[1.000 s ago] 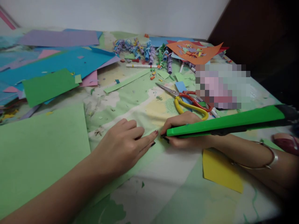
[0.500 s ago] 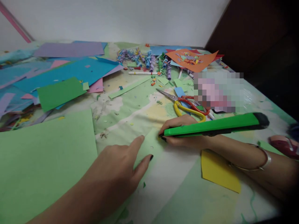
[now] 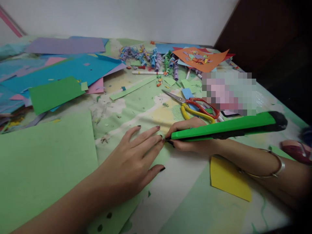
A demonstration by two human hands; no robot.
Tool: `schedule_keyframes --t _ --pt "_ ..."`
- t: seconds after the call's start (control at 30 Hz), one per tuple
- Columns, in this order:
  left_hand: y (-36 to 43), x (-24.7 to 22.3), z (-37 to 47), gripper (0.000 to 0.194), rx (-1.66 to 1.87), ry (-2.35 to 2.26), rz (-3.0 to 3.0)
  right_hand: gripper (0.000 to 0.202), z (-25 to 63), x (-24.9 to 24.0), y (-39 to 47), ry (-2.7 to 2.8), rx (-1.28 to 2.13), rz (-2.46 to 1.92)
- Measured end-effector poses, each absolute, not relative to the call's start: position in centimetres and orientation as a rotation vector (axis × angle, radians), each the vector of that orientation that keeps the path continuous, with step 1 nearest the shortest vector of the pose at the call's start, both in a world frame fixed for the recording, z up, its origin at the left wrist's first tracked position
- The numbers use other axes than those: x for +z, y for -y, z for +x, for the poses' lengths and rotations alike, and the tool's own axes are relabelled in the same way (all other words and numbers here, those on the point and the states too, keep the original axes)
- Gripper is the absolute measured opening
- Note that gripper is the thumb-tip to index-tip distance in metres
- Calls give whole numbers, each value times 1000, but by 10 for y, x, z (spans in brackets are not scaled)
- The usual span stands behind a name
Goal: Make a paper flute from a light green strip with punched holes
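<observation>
My left hand (image 3: 138,156) lies flat with its fingers spread. Its fingertips come right up to the front end of a green utility knife (image 3: 226,126). That knife is in my right hand (image 3: 186,136), pinched like a pen with its long body slanting back over the wrist. Its blade is hidden at the fingertips. Beneath my left wrist, a light green piece, seemingly paper, shows dark spots (image 3: 109,215). A large light green sheet (image 3: 48,169) lies to the left of my left hand. Beyond my right hand are scissors (image 3: 184,100) with red and yellow handles, blades open.
A yellow paper piece (image 3: 229,178) lies under my right forearm. Curled paper rolls (image 3: 156,60) and an orange sheet (image 3: 212,63) with paper scraps are at the back. Blue, purple and green sheets (image 3: 57,94) pile at the left. A white pen (image 3: 147,72) lies mid-table.
My left hand has spread its fingers and shifted slightly right, its fingertips now close to the knife's front end. The right hand stays nearly in place; the knife's rear end has risen slightly.
</observation>
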State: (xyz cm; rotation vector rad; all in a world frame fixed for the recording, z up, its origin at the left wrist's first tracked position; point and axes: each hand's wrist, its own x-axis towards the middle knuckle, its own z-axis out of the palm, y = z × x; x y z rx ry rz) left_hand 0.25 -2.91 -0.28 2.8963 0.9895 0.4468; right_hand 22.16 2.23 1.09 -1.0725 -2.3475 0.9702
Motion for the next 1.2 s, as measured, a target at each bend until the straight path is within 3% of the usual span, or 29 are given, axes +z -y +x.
schedule_keyframes --t 0.4,0.63,1.03,1.2 --pt "28 0 6 34 409 -1008 2768 16 217 9 -20 2358 827 -1111" --pt "9 6 7 54 340 -1035 2651 13 218 9 -20 2358 845 -1081" --pt "3 9 9 42 306 -1139 2637 17 222 5 -24 2407 932 -903" --pt "2 5 7 50 337 -1091 2648 16 223 4 -26 2419 986 -898"
